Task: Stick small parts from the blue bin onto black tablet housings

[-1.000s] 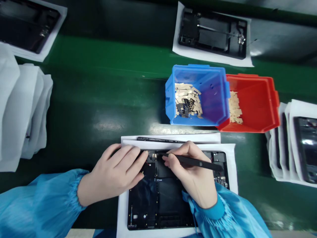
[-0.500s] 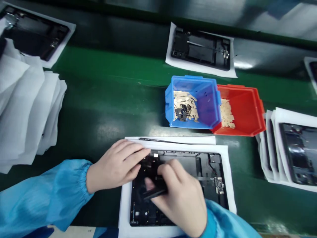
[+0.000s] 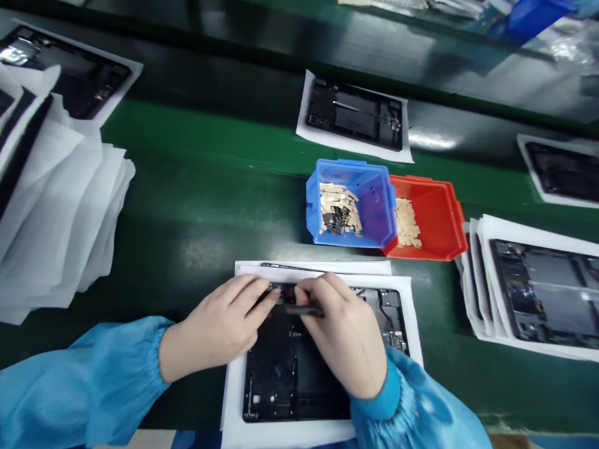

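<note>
A black tablet frame lies on a white sheet at the near edge of the green bench. My left hand rests on its upper left corner, fingers stretched flat and pressing near the top edge. My right hand is closed around a thin black stick tool, held crosswise at the frame's top edge, its tip next to my left fingertips. Both sleeves are light blue.
A blue bin and a red bin hold small gold strips behind the frame. More frames on white sheets lie at the right, far middle and far left. White foam sheets are piled left.
My right hand turned the black tool from a pen-like grip to crosswise inside a closed hand and returned to the frame's top edge. The view tilted up; my left hand stayed put.
</note>
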Demonstrator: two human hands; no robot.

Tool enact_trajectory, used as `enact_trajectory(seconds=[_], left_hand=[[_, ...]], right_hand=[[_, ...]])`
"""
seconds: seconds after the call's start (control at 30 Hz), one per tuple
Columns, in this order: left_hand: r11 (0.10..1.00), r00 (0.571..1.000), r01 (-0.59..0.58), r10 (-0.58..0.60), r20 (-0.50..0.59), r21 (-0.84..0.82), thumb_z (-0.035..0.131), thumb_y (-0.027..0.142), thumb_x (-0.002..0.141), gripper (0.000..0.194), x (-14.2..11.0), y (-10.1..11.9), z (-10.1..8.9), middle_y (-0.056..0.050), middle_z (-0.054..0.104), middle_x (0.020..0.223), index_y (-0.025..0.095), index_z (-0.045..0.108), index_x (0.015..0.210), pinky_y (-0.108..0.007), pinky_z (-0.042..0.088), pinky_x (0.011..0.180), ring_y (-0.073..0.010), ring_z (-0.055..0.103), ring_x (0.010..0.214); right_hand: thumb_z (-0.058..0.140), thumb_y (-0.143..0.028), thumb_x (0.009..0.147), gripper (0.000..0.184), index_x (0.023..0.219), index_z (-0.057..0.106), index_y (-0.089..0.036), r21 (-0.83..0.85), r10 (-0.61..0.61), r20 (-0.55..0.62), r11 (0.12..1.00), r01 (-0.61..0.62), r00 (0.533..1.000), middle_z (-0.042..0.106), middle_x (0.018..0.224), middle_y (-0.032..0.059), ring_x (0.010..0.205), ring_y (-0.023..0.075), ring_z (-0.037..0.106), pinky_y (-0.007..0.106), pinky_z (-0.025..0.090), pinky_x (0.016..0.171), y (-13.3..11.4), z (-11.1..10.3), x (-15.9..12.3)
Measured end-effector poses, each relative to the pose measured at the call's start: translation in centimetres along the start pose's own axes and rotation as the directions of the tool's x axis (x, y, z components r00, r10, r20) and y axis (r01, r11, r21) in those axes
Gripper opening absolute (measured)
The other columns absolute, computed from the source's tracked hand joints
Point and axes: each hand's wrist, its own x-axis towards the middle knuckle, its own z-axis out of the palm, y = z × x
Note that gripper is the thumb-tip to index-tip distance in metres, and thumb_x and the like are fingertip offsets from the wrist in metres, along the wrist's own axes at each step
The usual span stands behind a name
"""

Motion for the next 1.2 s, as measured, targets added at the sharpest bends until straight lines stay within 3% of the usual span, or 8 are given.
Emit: enact_trajectory(seconds=[0.2, 0.4, 0.5, 0.67, 0.83, 1.0, 1.07, 1.2], left_hand=[[0.999, 0.999, -0.035, 0.035, 0.015, 0.008, 0.047, 0.014, 0.077, 0.053, -0.3, -0.3, 0.2, -0.013, 0.052, 0.122, 0.014, 0.045, 0.130, -0.043, 0.046, 0.095, -0.0273, 0.048, 0.111], [0.974, 0.971, -0.213, 0.220, -0.093, 0.076, 0.047, 0.010, 0.079, 0.039, 1.0, -2.1, -0.4, -0.009, 0.060, 0.107, 0.017, 0.058, 0.115, -0.042, 0.046, 0.090, -0.0238, 0.055, 0.100], [0.969, 0.961, -0.247, 0.245, -0.129, 0.003, 0.046, 0.010, 0.082, 0.025, 3.6, -1.4, -1.0, -0.007, 0.062, 0.102, 0.017, 0.063, 0.100, -0.038, 0.047, 0.088, -0.0201, 0.057, 0.095], [0.978, 0.969, -0.210, 0.209, -0.134, 0.010, 0.044, 0.016, 0.089, 0.034, 9.3, 2.6, -1.2, -0.010, 0.061, 0.111, 0.011, 0.049, 0.122, -0.032, 0.049, 0.087, -0.0182, 0.058, 0.101], [0.991, 0.995, -0.071, 0.079, 0.063, -0.110, 0.045, 0.023, 0.090, 0.028, 11.4, 5.5, -0.8, -0.004, 0.065, 0.096, 0.017, 0.050, 0.117, -0.029, 0.053, 0.073, -0.0170, 0.063, 0.083], [0.982, 0.991, -0.132, 0.136, 0.019, -0.137, 0.027, 0.019, 0.096, 0.030, 12.2, 7.2, -1.5, -0.002, 0.064, 0.093, 0.021, 0.055, 0.103, -0.026, 0.052, 0.068, -0.0141, 0.063, 0.079], [0.988, 0.993, -0.120, 0.117, -0.030, -0.096, 0.026, 0.022, 0.097, 0.030, 13.5, 7.9, -2.2, -0.003, 0.064, 0.095, 0.021, 0.054, 0.106, -0.024, 0.052, 0.068, -0.0141, 0.063, 0.080], [0.999, 0.975, -0.051, 0.050, -0.216, 0.001, 0.032, 0.036, 0.096, 0.032, 16.7, 7.3, -4.3, -0.004, 0.063, 0.107, 0.020, 0.052, 0.115, -0.028, 0.053, 0.080, -0.0170, 0.061, 0.095]], right_hand=[[0.050, -0.014, 0.083, 0.014, 0.074, 0.058, -0.021, -0.117, -0.138, 0.072, 0.982, 0.146, 0.988, 0.058, 0.067, 0.0011, 0.054, 0.0158, 0.053, 0.028, 0.038, 0.048, -2.7, 0.7, -3.7], [0.045, -0.013, 0.082, 0.027, 0.104, 0.060, -0.020, -0.128, 0.188, -0.125, 0.971, -0.204, 0.974, 0.064, 0.096, 0.0066, 0.079, 0.0197, 0.064, 0.031, 0.051, 0.068, 8.4, -5.6, -4.9], [0.049, -0.017, 0.083, 0.024, 0.105, 0.060, -0.019, -0.097, 0.134, -0.042, 0.986, -0.138, 0.990, 0.064, 0.098, 0.0069, 0.087, 0.0209, 0.063, 0.035, 0.051, 0.077, 13.9, -6.9, -4.4], [0.046, -0.018, 0.087, 0.014, 0.083, 0.060, -0.019, -0.010, -0.014, -0.122, 1.000, 0.013, 0.992, 0.059, 0.088, 0.0068, 0.077, 0.0173, 0.060, 0.030, 0.051, 0.069, 15.0, -7.0, -4.7], [0.049, -0.020, 0.087, 0.008, 0.086, 0.057, -0.021, 0.269, -0.110, -0.300, 0.943, 0.194, 0.948, 0.061, 0.088, 0.0078, 0.083, 0.0192, 0.060, 0.032, 0.050, 0.072, 14.8, -8.1, -7.1], [0.057, -0.062, 0.075, 0.055, 0.108, 0.054, -0.019, 0.721, 0.111, -0.067, 0.692, -0.029, 0.992, 0.063, 0.098, 0.0099, 0.076, 0.0206, 0.063, 0.028, 0.052, 0.059, 14.9, -7.8, -9.6], [0.058, -0.060, 0.075, 0.047, 0.092, 0.062, -0.016, 0.713, 0.197, 0.061, 0.677, -0.181, 0.978, 0.065, 0.077, 0.0049, 0.067, 0.0193, 0.062, 0.027, 0.052, 0.058, 15.4, -8.3, -11.0], [0.070, -0.043, 0.069, 0.027, 0.068, 0.064, -0.017, 0.625, 0.633, -0.078, 0.633, -0.456, 0.770, 0.063, 0.059, 0.0016, 0.053, 0.0180, 0.060, 0.026, 0.051, 0.048, 20.0, -14.0, -14.0]])
